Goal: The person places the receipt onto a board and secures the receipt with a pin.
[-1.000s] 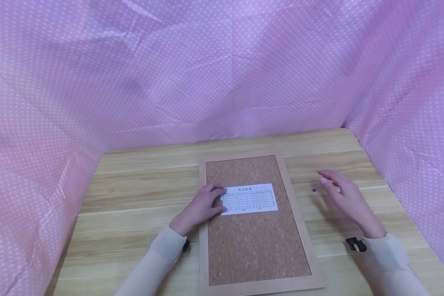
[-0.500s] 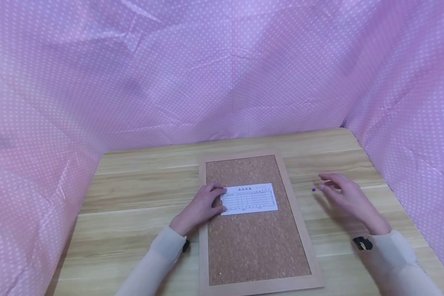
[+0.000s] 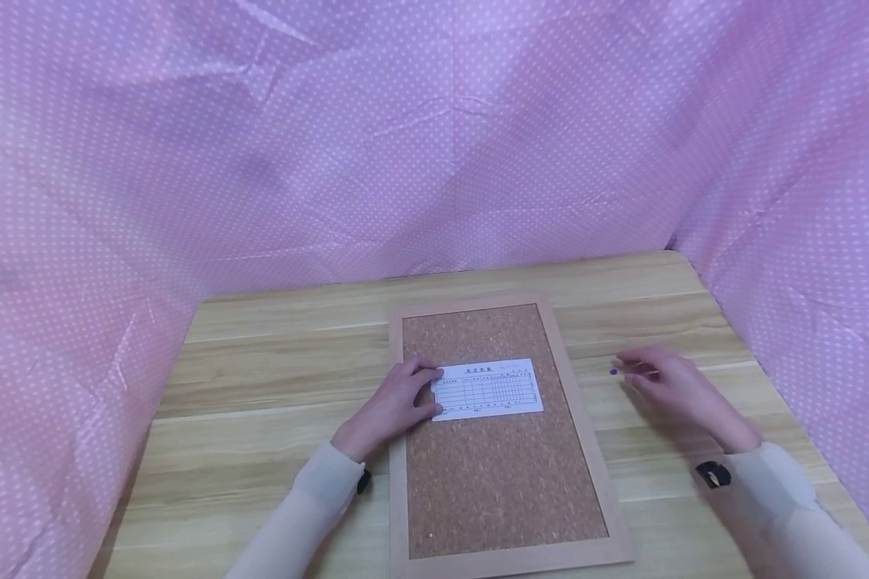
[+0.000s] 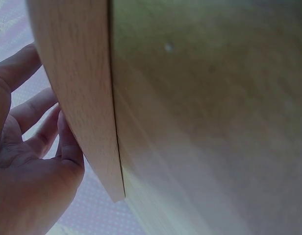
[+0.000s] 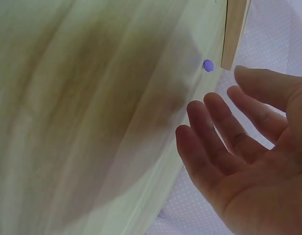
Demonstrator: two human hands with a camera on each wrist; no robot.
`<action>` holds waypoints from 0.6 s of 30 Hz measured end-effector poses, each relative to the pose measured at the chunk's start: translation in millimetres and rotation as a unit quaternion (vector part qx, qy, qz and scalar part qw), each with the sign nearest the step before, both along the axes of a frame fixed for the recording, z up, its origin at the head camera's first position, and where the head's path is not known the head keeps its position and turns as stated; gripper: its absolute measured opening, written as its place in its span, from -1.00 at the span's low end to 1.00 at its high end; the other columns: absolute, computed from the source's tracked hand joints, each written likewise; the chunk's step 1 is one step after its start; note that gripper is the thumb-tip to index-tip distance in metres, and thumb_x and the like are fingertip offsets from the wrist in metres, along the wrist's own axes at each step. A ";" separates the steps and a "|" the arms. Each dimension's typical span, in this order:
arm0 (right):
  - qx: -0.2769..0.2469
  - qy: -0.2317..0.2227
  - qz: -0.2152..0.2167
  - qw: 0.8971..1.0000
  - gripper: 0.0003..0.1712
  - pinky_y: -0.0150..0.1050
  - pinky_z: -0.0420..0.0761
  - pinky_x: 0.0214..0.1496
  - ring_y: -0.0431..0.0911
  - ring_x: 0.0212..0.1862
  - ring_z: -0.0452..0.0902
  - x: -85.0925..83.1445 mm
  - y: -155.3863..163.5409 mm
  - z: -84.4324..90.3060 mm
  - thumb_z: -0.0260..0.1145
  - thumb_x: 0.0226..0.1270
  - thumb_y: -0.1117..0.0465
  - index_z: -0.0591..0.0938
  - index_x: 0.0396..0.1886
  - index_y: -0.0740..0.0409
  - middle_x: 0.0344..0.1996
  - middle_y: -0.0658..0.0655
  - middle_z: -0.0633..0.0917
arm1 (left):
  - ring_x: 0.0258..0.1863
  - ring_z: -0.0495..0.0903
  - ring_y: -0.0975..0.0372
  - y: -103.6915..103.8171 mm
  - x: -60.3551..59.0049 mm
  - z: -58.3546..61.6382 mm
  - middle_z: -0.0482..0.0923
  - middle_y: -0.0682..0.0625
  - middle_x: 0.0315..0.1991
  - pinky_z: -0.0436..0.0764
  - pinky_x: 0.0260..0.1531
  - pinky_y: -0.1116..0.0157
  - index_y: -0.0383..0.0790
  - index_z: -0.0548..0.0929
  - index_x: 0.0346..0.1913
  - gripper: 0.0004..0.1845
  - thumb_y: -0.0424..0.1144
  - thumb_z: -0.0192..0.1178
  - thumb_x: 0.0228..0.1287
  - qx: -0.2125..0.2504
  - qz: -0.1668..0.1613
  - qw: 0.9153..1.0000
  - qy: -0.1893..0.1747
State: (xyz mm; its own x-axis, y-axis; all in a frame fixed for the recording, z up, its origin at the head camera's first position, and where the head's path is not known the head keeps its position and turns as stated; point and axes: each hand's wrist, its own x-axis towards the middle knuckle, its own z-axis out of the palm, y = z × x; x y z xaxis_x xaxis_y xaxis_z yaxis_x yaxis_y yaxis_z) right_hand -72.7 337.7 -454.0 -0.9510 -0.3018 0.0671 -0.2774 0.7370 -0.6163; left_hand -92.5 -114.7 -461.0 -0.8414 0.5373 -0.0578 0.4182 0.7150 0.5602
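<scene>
The purple pushpin [image 3: 613, 371] now lies just beyond my right hand [image 3: 677, 388], which has dropped lower, fingers loose and apart, while my left hand [image 3: 394, 404] still presses flat on the paper slip [image 3: 487, 389].

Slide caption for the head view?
Left hand holds a printed slip on a cork board; open right hand reaches toward a purple pushpin.

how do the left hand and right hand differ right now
The left hand rests on the cork board, fingertips on the paper slip; the right hand is off the board, fingers straight, reaching toward the purple pin without touching it. Both wear pale sleeves.
</scene>
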 end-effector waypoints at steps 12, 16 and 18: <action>0.028 -0.025 0.007 0.999 -0.74 0.26 0.58 0.11 0.26 0.01 0.68 -8.6 -2.8 -0.5 0.37 0.40 0.37 0.71 0.04 0.36 -0.06 0.29 0.77 | 0.32 0.39 -0.01 0.5 -0.6 0.6 0.42 -0.10 0.34 0.42 0.29 0.04 -0.31 0.55 0.37 -0.39 -0.18 0.45 0.31 -0.003 0.005 1.000 -0.011; 0.042 -0.033 0.005 0.999 -0.77 0.24 0.57 0.11 0.25 0.02 0.68 -12.8 -4.0 -1.7 0.36 0.40 0.36 0.74 0.00 0.31 -0.06 0.26 0.78 | 0.33 0.39 -0.03 0.9 -0.4 1.2 0.43 -0.11 0.33 0.41 0.29 0.04 -0.32 0.56 0.36 -0.40 -0.20 0.45 0.31 0.002 0.006 1.000 -0.013; 0.047 -0.040 0.003 0.998 -0.79 0.24 0.57 0.11 0.24 0.01 0.68 -14.7 -4.6 -2.1 0.36 0.40 0.36 0.74 -0.01 0.29 -0.07 0.26 0.78 | 0.32 0.39 -0.03 1.0 -0.4 1.1 0.43 -0.11 0.33 0.42 0.27 0.04 -0.32 0.56 0.36 -0.40 -0.20 0.45 0.31 0.002 0.007 1.000 -0.012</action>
